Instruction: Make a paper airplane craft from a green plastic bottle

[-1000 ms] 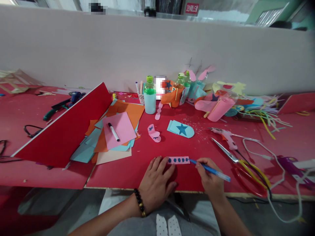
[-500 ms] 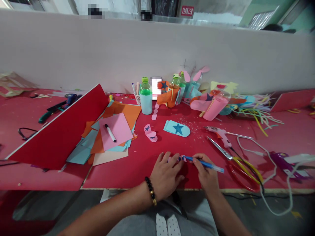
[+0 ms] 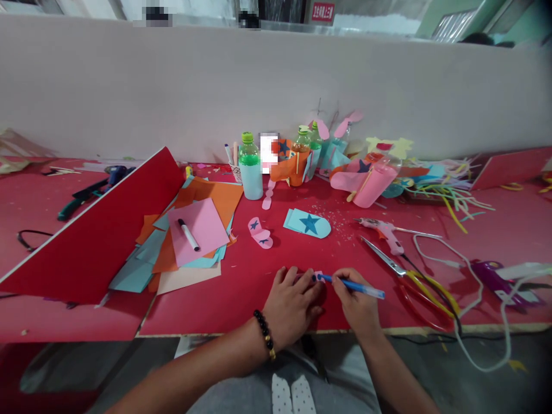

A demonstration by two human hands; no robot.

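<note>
With fingers spread, my left hand (image 3: 292, 307) lies flat near the table's front edge. It presses on a small pink paper piece (image 3: 319, 275) with dark blue marks, most of which is hidden under the fingers. My right hand (image 3: 357, 302) is closed round a blue pen (image 3: 364, 289), its tip touching the pink piece. Beyond the hands lie pink paper cutouts (image 3: 260, 234) with blue stars, and a light-blue rounded paper piece (image 3: 308, 223) bearing a large blue star.
Scissors (image 3: 394, 265), a pink glue gun (image 3: 386, 231) and cords lie to the right. On the left are stacked coloured papers (image 3: 215, 230), a marker (image 3: 188, 234) and a slanted red board (image 3: 99, 230). Paper-wrapped bottles (image 3: 251, 178) stand along the back.
The pen has shifted slightly left over the pink piece, along with my right hand. My left hand keeps its place. The whole view has turned slightly.
</note>
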